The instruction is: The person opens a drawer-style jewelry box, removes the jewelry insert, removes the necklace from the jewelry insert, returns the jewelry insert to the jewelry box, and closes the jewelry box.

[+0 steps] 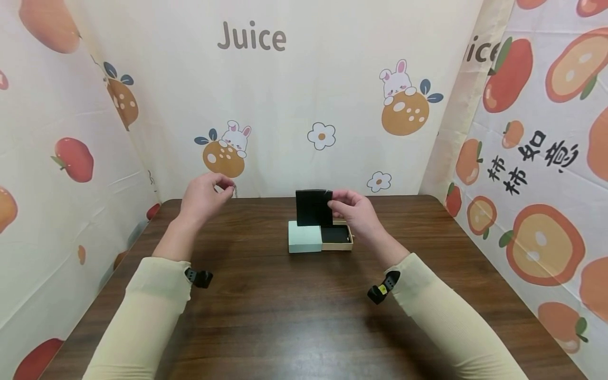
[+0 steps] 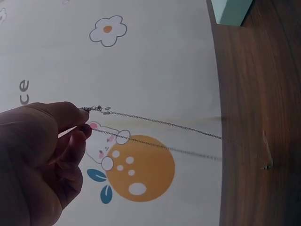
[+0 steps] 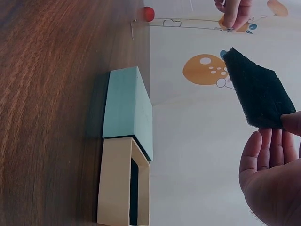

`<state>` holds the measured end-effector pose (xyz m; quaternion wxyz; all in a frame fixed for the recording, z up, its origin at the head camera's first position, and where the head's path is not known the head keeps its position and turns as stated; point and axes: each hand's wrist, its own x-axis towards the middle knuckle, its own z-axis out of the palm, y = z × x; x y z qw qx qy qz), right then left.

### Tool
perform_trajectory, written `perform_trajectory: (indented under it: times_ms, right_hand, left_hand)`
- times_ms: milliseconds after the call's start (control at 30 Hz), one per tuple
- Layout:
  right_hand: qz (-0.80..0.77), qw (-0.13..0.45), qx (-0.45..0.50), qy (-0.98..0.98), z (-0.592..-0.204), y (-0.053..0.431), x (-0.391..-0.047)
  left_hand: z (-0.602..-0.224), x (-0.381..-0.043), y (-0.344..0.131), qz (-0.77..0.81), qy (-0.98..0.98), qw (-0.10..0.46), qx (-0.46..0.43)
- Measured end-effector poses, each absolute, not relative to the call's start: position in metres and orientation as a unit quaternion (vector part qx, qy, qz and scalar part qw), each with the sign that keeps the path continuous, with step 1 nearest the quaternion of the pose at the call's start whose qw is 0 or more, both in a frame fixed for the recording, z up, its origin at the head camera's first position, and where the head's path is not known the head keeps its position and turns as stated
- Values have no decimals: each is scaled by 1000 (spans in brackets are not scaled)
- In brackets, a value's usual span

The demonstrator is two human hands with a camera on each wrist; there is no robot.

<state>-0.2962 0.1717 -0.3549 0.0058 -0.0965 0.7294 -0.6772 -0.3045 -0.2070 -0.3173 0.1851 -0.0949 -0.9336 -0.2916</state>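
Observation:
Raised at the left above the table's far part, my left hand (image 1: 204,198) pinches a thin chain necklace (image 2: 164,123) between thumb and fingertips near its clasp. Two strands hang down, with a slim pendant (image 2: 268,160) at the bottom. My right hand (image 1: 353,211) grips one edge of a thin black square pad (image 1: 313,207), held upright over the box. The box has a mint-green sleeve (image 1: 305,240) and a cream drawer (image 1: 338,246) pulled out to the right. Black lining (image 1: 334,234) shows inside the drawer.
A dark brown wooden table (image 1: 266,316) carries the box near its far edge. Light fabric curtains (image 1: 304,95) with fruit and rabbit prints stand behind and on both sides. Each wrist wears a black strap with a small device.

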Motion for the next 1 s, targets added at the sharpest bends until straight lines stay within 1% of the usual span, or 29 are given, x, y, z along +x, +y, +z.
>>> perform_trajectory:
  times_ms: [167, 367, 467, 1000]
  right_hand:
    - [-674, 0, -99, 732, -356, 172, -297]
    - [-672, -2, -95, 735, -355, 173, -297]
    - [-674, -3, -94, 732, -355, 172, -297]
    - [-677, -1, -97, 730, -356, 175, -297]
  left_hand:
    - [-323, -307, -209, -289, -939, 153, -106]
    - [-340, -312, -213, -284, -950, 71, -104]
    - [-351, -315, -214, -275, -955, 42, -104]
    - [-412, -325, -219, -247, -964, -44, -90]
